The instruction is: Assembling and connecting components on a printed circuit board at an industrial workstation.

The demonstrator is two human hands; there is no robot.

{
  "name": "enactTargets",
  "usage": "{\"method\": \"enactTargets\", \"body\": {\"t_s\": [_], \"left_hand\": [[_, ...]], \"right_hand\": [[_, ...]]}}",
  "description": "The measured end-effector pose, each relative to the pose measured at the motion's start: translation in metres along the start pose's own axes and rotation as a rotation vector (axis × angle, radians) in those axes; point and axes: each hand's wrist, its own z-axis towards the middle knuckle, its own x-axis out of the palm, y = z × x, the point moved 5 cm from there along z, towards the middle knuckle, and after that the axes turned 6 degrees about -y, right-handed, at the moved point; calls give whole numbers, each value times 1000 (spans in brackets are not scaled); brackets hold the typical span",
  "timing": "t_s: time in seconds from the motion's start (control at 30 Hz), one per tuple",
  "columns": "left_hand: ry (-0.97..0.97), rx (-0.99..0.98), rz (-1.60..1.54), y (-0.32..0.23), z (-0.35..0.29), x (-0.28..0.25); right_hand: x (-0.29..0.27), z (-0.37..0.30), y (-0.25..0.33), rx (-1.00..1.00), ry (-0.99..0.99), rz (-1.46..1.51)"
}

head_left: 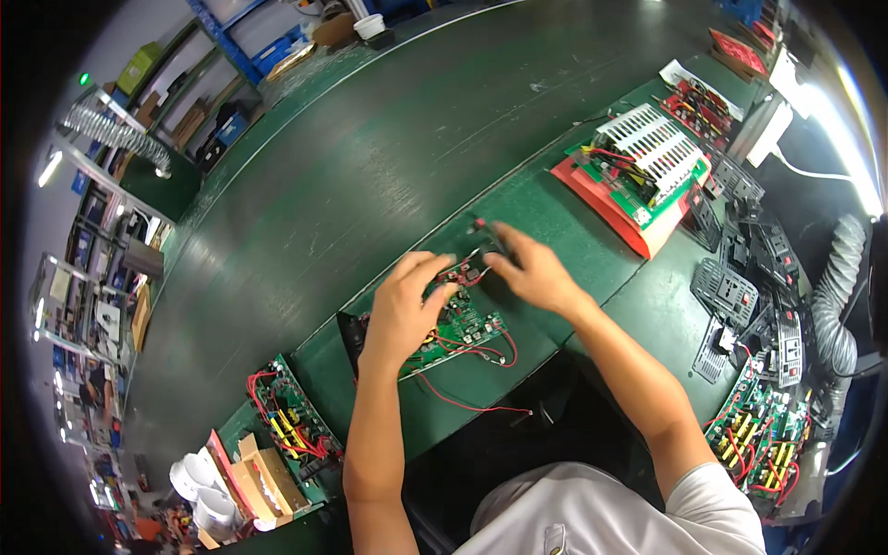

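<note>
A green circuit board (pixel 462 326) with red wires lies on the green bench in front of me. My left hand (pixel 405 310) lies over its left part, fingers curled at the far edge and thumb bent over the components. One loose red wire (pixel 472 404) trails from the board toward the bench's near edge. Just beyond the board's far right corner, my right hand (pixel 534 271) pinches a small black part (pixel 490 248). A red spot shows by that part, but motion blurs its shape. A black end panel (pixel 351 342) stands at the board's left side.
Another wired board (pixel 291 416) lies left. On the right are a unit with a slotted white cover (pixel 652 153) on a red sheet, several black socket panels (pixel 731 291) and wired boards (pixel 758 435). White cups (pixel 199 495) and a cardboard box (pixel 266 481) sit lower left.
</note>
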Motion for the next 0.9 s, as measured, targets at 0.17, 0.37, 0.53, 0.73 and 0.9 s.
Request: {"method": "enactTargets", "body": {"t_s": [0.17, 0.37, 0.53, 0.73, 0.9], "left_hand": [[187, -49, 166, 9, -45, -19], [190, 148, 592, 2, -60, -1], [175, 263, 560, 6, -58, -2], [-431, -222, 111, 49, -55, -78], [-565, -253, 466, 67, -65, -107]], "right_hand": [[-44, -16, 49, -227, -397, -341], [19, -86, 81, -339, 96, -260], [3, -97, 62, -93, 33, -258], [4, -107, 56, -58, 76, -265], [24, -118, 56, -214, 162, -416]]}}
